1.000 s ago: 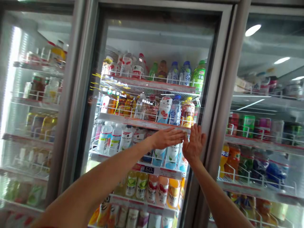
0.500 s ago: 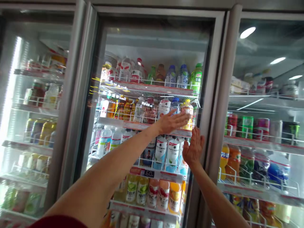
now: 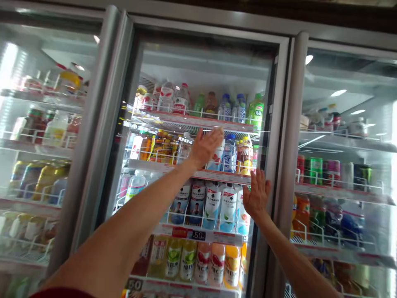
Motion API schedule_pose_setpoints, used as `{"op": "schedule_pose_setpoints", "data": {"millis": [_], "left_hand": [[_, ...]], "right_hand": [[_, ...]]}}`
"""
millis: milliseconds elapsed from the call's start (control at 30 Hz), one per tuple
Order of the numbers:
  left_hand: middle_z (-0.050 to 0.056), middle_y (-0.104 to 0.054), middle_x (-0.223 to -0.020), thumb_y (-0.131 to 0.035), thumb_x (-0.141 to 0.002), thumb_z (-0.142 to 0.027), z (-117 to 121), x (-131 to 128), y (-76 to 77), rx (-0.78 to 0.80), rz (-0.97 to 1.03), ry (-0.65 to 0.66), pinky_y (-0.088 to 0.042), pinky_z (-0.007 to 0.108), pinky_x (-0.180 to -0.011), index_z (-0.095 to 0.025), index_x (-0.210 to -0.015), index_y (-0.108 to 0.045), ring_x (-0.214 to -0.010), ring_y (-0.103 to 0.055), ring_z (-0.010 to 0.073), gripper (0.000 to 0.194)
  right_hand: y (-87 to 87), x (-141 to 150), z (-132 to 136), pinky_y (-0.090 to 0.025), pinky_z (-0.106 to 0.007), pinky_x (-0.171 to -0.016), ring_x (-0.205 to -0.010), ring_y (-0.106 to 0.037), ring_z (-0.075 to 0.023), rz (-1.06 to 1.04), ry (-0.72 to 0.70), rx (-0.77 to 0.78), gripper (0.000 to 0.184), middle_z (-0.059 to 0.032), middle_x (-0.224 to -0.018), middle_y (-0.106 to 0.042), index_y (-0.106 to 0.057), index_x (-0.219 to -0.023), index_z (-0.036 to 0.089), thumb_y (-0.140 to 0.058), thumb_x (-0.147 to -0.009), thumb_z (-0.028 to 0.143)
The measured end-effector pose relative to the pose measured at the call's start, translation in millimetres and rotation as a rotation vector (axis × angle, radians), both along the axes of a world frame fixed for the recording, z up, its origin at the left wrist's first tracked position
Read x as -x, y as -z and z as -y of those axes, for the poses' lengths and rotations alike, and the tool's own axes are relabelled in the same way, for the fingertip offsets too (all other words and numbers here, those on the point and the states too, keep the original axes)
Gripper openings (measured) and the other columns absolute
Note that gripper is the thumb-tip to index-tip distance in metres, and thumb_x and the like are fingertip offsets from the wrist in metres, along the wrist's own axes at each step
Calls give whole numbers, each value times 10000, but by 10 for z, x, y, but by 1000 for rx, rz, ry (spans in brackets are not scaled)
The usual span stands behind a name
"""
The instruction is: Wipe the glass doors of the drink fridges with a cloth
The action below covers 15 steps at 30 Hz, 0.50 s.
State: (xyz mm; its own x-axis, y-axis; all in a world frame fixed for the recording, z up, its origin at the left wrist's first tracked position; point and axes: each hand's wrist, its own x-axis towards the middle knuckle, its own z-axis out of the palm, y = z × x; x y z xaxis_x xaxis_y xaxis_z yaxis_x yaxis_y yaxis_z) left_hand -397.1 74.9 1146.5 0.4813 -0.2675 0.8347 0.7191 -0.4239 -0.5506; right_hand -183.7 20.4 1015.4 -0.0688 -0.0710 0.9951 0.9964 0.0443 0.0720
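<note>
I face a glass-doored drinks fridge (image 3: 281,124) with several shelves of bottles. My left hand (image 3: 205,145) reaches up inside it toward the second shelf (image 3: 173,169), its fingers stretched out in front of a white bottle with a red label (image 3: 217,159) and holding nothing. Lower and to the right, my right hand (image 3: 257,194) lies flat and open against the edge of the glass door, beside the row of white and blue bottles (image 3: 217,205) on the third shelf.
The top shelf (image 3: 198,120) carries water, juice and a green bottle (image 3: 255,111). Below, a shelf with a price tag (image 3: 198,235) holds fruit drinks (image 3: 201,260). Closed fridge doors stand to the left (image 3: 46,145) and right (image 3: 341,165), full of cans and bottles.
My left hand has risen from the third shelf's height to the second shelf and moved left. My right hand has stayed flat on the door edge. The view has tilted slightly.
</note>
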Motion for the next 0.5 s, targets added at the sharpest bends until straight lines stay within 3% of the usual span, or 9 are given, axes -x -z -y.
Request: {"op": "schedule_pose_setpoints", "data": {"millis": [67, 100, 200, 267, 333, 433, 500], "left_hand": [[53, -405, -1395, -367, -875, -162, -9, 113, -65, 19, 189, -4, -63, 501, -1143, -217, -1273, -464, -1325, -319, 202, 414], [50, -403, -1397, -363, -879, -167, 0, 138, -24, -9, 144, -4, -80, 494, -1144, -214, -1262, -476, -1325, -318, 199, 402], [-6, -412, -1394, -342, -900, -189, 29, 191, 202, -158, -339, 8, -142, 421, -1146, -246, -1216, -511, -1324, -315, 136, 363], [-56, -423, -1383, -328, -913, -212, 1, 329, 204, -187, -441, 13, -164, 369, -1144, -292, -1199, -513, -1312, -324, 89, 350], [-9, -422, -1387, -298, -915, -196, -68, 595, -1, -152, -253, 8, -152, 429, -1139, -262, -1229, -489, -1312, -334, 122, 374], [113, -420, -1378, -297, -899, -179, -186, 1007, -383, -9, 295, -7, -146, 567, -1097, -174, -1241, -487, -1300, -360, 238, 391], [104, -419, -1381, -323, -893, -190, -221, 1095, -412, 68, 503, -19, -165, 567, -1094, -186, -1227, -505, -1295, -366, 250, 380]], "right_hand": [[-258, 90, -1, -191, -510, -1079, -1368, -225, -236, -13, 16, 16, 529, -144, -1447, -317, -262, -1399, 182, -334, -889, 304], [-401, 143, -11, -187, -510, -1081, -1366, -229, -236, -34, 16, 19, 514, -134, -1451, -312, -292, -1388, 185, -330, -890, 307], [-746, 285, -75, -189, -528, -1074, -1359, -240, -259, -102, 26, 14, 499, -130, -1450, -318, -356, -1361, 173, -334, -887, 328], [-840, 335, -132, -188, -540, -1071, -1359, -237, -270, -109, 39, -6, 501, -133, -1445, -326, -371, -1355, 170, -351, -883, 339], [-842, 343, -183, -191, -546, -1069, -1360, -235, -270, -99, 41, -31, 504, -128, -1445, -329, -367, -1359, 183, -367, -879, 335], [-791, 312, -227, -210, -540, -1066, -1353, -258, -262, -93, 38, -58, 489, -122, -1436, -346, -380, -1353, 197, -362, -880, 320], [-772, 293, -236, -217, -531, -1065, -1349, -268, -262, -94, 41, -74, 478, -124, -1427, -362, -407, -1337, 188, -358, -882, 325]]}}
